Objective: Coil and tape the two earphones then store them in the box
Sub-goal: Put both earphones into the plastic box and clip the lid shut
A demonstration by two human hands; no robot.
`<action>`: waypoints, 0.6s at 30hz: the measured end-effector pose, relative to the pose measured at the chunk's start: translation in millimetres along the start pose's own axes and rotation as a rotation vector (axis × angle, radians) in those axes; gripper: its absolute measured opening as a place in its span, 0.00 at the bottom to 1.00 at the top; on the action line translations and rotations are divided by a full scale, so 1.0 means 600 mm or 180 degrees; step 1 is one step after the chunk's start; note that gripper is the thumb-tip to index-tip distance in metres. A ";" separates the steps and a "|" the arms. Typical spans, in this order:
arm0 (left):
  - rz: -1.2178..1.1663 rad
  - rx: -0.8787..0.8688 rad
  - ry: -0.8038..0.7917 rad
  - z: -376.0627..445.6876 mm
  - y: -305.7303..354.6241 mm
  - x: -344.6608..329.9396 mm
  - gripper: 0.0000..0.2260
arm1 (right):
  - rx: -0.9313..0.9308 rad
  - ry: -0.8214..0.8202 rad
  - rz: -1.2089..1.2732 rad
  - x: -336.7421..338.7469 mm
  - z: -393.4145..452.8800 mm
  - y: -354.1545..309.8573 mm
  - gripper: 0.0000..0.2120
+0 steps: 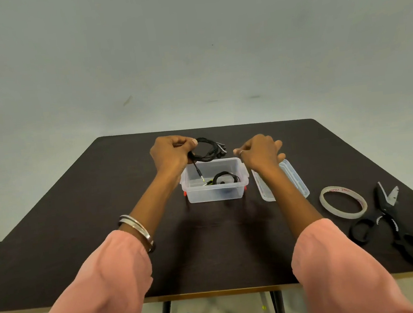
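My left hand grips a coiled black earphone just above the far left rim of the clear plastic box. Its plug end hangs down into the box. A second coiled black earphone lies on the box floor. My right hand hovers beside the box's far right corner with fingers loosely curled, holding nothing that I can see.
The box's clear lid lies right of the box, partly under my right forearm. Further right on the dark table lie a roll of clear tape and black scissors. The table's near edge runs under my sleeves.
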State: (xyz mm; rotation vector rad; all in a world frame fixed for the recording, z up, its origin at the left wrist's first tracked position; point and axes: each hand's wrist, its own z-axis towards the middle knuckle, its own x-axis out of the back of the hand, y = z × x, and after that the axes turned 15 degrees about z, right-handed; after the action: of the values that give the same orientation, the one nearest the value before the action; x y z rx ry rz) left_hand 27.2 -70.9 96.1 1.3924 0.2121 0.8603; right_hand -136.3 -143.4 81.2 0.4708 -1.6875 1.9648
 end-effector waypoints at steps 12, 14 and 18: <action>0.1790 -0.0411 -0.0716 0.014 -0.039 -0.068 0.04 | -0.0005 0.0086 0.0522 0.039 -0.033 0.055 0.09; 0.2354 -0.0737 -0.0709 0.012 -0.038 -0.070 0.05 | 0.0001 0.0064 0.0557 0.041 -0.037 0.061 0.09; 0.3676 -0.1463 -0.0369 0.000 -0.035 -0.073 0.04 | 0.0015 0.0040 0.0632 0.039 -0.046 0.071 0.09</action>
State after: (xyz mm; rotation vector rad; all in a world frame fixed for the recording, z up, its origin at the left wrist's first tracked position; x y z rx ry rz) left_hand 5.7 -97.4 62.0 1.0452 -0.9208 1.6191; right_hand -177.9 -117.4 55.4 0.3013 -1.7812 2.1059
